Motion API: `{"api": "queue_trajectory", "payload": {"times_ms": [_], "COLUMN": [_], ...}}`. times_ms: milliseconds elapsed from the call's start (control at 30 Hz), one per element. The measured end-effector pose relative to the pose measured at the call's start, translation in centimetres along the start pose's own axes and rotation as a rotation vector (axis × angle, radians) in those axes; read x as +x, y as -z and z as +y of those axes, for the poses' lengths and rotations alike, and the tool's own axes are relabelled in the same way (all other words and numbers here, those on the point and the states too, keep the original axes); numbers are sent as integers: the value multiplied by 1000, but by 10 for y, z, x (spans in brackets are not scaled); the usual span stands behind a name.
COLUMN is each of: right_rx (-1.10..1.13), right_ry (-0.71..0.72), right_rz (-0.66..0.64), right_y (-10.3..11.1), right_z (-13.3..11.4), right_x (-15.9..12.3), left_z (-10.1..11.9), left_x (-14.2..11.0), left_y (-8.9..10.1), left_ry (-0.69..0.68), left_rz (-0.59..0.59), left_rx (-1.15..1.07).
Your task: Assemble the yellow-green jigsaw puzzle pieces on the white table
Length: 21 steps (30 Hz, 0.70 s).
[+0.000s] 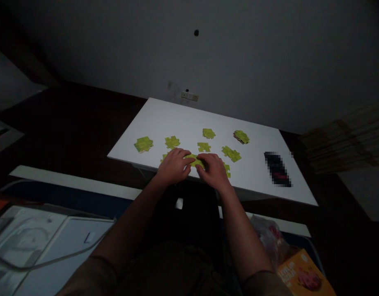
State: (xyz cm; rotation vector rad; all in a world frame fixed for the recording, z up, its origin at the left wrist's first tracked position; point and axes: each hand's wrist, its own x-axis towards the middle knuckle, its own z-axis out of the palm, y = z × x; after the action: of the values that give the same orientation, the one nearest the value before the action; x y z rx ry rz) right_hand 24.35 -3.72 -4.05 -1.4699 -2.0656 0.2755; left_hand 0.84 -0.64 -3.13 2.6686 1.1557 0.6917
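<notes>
Yellow-green jigsaw puzzle pieces [194, 160] lie near the front edge of the white table, between my two hands. My left hand [174, 167] has its fingers curled over their left side. From the right, my right hand [214, 169] closes its thumb and fingers on the same pieces. How they join is partly hidden under my fingers. Another piece [227, 169] pokes out to the right of my right hand, and part of one [164, 157] shows beside my left. A single piece [204, 146] lies just beyond my fingertips.
On the white table [177, 113] are a left pile of pieces [143, 144], a right stack [241, 137], and several loose pieces [231, 153]. A blurred dark object [277, 169] lies at right. An orange box [306, 274] and a plastic bag [269, 234] sit beside my right arm.
</notes>
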Motion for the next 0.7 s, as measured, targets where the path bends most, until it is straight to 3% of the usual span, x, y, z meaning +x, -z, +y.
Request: {"api": "queue_trajectory", "payload": {"times_ms": [100,300,400,567,700], "right_rx": [-3,-12,-31,-70,-38], "right_ry": [29,57,108,170,144], "right_rz": [13,16,-25,-88,-70], "right_y": [-1,-3,-1,0,-1], "right_z": [2,5,2,-2,1], "right_x": [-1,-2,-3,-3,-4], "left_z": [4,5,1,-8,-11], "left_x": [-6,-41,-59,-75,-79], "left_y": [0,4,7,5,0], "left_ry": [28,269,296,203,197], "left_rz": [116,300,264,100,87], "left_rx": [-40,-24,-5,-10,-64]}}
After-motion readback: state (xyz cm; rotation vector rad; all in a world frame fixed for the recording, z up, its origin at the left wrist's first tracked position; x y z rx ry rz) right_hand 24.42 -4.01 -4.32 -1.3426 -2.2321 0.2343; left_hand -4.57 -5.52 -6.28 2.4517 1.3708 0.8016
